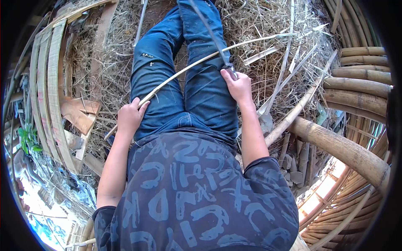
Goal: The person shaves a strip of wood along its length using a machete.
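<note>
My left hand (129,118) is closed around a thin bamboo strip (180,72) near its lower end. The strip curves up to the right across both thighs of my jeans (161,54). My right hand (238,87) is wrapped round the dark handle of a long knife (212,37), beside my right thigh. The narrow blade points up and slightly left, and it crosses the strip over the right leg; whether they touch cannot be made out.
Straw and bamboo shavings (268,25) cover the ground around my legs. Wooden slats (54,83) stand at the left. Thick bamboo poles (343,146) lie at the right, with a thinner pole (299,108) slanting beside my right arm.
</note>
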Demonstrator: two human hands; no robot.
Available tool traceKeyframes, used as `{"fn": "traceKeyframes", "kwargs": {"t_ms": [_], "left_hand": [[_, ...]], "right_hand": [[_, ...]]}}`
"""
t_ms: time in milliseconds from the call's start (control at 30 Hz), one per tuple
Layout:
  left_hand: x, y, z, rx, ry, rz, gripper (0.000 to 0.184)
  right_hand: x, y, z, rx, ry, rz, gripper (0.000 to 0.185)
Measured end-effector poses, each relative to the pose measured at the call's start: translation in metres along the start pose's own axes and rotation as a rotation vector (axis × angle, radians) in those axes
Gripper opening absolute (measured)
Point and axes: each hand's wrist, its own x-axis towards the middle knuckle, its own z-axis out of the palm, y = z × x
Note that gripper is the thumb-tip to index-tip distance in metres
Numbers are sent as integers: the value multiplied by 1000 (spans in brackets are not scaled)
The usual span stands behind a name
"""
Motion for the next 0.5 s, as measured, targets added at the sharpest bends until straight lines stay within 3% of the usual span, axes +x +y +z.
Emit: {"fn": "traceKeyframes", "kwargs": {"t_ms": [133,367,500], "left_hand": [[-3,19,-16,-2,12,-17,45],[-9,63,-36,-118,-165,-77,48],[-17,68,-44,-83,-149,-49,46]], "right_hand": [[-11,-18,-6,-258,5,-92,66],[-27,-15,-5,-300,-84,-176,68],[-27,-17,-13,-328,-118,-198,71]]}}
